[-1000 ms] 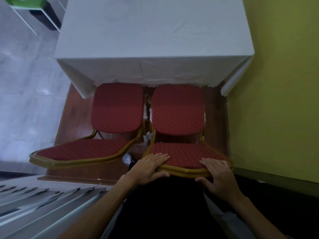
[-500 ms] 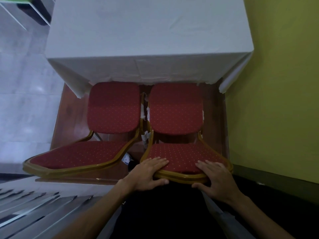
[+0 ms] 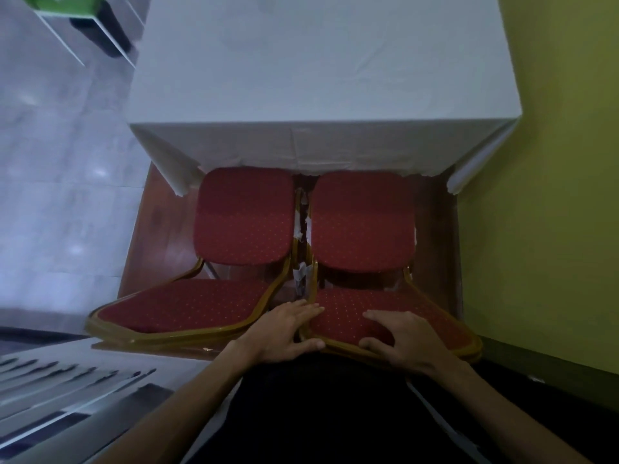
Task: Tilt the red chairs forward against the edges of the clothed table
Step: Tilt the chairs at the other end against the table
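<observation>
Two red chairs with gold frames stand side by side at the near edge of the table covered in a white cloth [image 3: 321, 95]. The left chair [image 3: 244, 222] has its backrest [image 3: 181, 306] toward me. The right chair [image 3: 361, 222] has its seat front under the hanging cloth. My left hand [image 3: 284, 333] grips the left corner of the right chair's backrest top [image 3: 345, 316], thumb under the gold rim. My right hand [image 3: 405, 339] grips the same backrest further right, fingers over the red padding.
A yellow-green wall [image 3: 552, 195] runs close along the right of the chairs and table. The chairs stand on a brown wooden floor strip [image 3: 157, 236]; pale tiles [image 3: 60, 195] lie to the left. A green-topped stand [image 3: 67, 8] is at the far left.
My hands have shifted a little along the right chair's backrest, the right one closer to the middle. The view has moved slightly; the chairs look to be in the same place.
</observation>
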Demonstrator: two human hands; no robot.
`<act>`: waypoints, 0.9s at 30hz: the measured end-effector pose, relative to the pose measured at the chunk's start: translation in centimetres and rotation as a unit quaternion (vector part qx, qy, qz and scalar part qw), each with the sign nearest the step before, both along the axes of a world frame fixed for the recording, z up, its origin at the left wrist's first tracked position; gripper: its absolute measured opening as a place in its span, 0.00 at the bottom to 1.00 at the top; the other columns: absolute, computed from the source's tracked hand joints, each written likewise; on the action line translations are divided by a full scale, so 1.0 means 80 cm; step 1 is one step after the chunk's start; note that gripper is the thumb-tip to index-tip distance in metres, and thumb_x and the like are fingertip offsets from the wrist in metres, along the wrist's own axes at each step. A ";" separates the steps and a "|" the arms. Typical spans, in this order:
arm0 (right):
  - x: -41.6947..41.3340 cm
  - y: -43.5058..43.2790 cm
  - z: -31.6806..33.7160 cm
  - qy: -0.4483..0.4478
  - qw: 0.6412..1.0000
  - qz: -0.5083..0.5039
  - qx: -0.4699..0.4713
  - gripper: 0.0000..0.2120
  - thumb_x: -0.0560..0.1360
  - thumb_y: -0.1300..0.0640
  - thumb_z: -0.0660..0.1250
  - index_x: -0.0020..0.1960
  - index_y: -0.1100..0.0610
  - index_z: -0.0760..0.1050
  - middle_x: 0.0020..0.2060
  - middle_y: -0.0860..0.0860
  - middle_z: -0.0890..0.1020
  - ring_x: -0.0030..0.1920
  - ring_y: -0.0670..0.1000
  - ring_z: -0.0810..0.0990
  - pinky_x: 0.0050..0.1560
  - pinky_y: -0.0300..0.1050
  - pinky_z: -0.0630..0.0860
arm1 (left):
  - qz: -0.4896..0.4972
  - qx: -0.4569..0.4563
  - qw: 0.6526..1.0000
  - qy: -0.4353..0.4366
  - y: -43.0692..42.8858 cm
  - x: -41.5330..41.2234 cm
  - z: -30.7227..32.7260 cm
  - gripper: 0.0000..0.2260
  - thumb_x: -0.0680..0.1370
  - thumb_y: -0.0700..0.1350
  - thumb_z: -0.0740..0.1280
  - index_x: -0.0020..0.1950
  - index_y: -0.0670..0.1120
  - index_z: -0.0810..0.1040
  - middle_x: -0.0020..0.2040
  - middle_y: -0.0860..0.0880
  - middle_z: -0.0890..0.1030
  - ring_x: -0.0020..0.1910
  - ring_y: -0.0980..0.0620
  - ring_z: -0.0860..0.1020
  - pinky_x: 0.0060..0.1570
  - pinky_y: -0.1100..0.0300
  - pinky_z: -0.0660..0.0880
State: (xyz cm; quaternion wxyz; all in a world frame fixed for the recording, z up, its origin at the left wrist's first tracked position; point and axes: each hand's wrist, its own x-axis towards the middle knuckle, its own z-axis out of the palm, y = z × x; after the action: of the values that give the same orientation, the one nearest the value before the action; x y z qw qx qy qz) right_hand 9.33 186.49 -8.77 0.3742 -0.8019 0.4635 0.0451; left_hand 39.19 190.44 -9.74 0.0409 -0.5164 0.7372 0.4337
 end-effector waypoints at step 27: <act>0.378 0.025 -0.022 -0.004 0.990 0.063 0.127 0.44 0.69 0.20 0.51 0.75 0.46 0.67 0.73 0.46 0.71 0.74 0.46 0.65 0.74 0.48 0.62 | 0.009 0.070 0.996 -0.061 0.060 0.365 0.016 0.37 0.75 0.74 0.50 0.78 0.54 0.61 0.77 0.53 0.65 0.74 0.54 0.64 0.71 0.54 0.60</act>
State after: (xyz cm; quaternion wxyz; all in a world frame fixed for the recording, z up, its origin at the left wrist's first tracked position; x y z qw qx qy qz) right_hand 39.59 188.50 -10.50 0.4710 -0.7756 0.4016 0.1241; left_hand 68.43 195.21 -8.45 0.1176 -0.5440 0.6968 0.4523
